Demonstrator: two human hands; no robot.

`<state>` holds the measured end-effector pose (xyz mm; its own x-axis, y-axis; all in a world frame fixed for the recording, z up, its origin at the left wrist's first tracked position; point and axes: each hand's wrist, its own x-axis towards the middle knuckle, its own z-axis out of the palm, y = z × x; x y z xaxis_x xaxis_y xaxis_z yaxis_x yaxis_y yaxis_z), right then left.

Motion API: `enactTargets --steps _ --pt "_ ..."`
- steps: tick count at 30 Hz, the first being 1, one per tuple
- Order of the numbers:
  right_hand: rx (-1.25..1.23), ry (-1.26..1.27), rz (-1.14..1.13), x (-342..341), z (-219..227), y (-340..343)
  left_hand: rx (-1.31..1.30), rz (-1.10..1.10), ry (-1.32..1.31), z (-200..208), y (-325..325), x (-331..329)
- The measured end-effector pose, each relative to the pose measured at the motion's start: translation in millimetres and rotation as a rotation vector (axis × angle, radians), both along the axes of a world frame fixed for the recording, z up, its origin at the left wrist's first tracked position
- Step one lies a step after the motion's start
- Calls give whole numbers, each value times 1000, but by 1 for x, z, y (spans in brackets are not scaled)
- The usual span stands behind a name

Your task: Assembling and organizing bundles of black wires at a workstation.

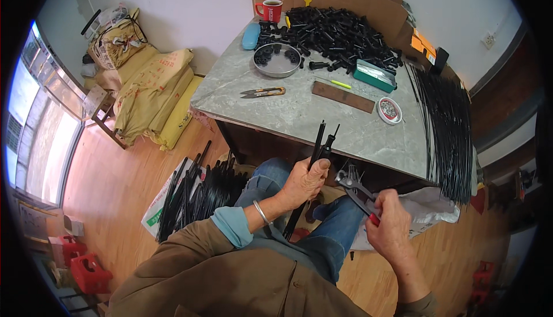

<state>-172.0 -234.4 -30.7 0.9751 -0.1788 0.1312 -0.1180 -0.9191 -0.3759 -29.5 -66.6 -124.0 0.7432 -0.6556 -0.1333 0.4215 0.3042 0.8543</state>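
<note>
My left hand (304, 183) is closed around a pair of long, thin black rods (318, 139), held upright in front of my lap. One rod has a thicker black sleeve-like fitting (328, 143) near its top, with a thin tip sticking out above it. In my right hand (391, 228) is a pair of pliers (358, 189) with red on the handle. The pliers' head points up and left toward the rods, a short way apart from them. The rods' lower ends run down between my legs, partly hidden by my hand and knees.
A grey table (224, 86) ahead bears a heap of black fittings (345, 35), a round metal dish (277, 70), thread snips (263, 92), a rusty bar (343, 97), a teal box (374, 76) and a red mug (271, 12). Long black rods (443, 127) overhang its right edge. More black rods (201, 196) lie on the floor left.
</note>
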Motion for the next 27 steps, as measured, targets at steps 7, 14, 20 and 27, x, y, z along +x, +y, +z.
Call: enactTargets --steps 7,14,20,27 --pt "-204 -167 138 24 7 1 41 22 -12 10 -1 -3" --pt "-72 -158 24 3 -24 21 180 139 -30 15 -6 -3" --pt "43 -204 -40 -3 -57 38 198 162 -59 12 -6 0" --pt "274 -233 -120 -6 -90 48 126 139 -47 12 -3 2"
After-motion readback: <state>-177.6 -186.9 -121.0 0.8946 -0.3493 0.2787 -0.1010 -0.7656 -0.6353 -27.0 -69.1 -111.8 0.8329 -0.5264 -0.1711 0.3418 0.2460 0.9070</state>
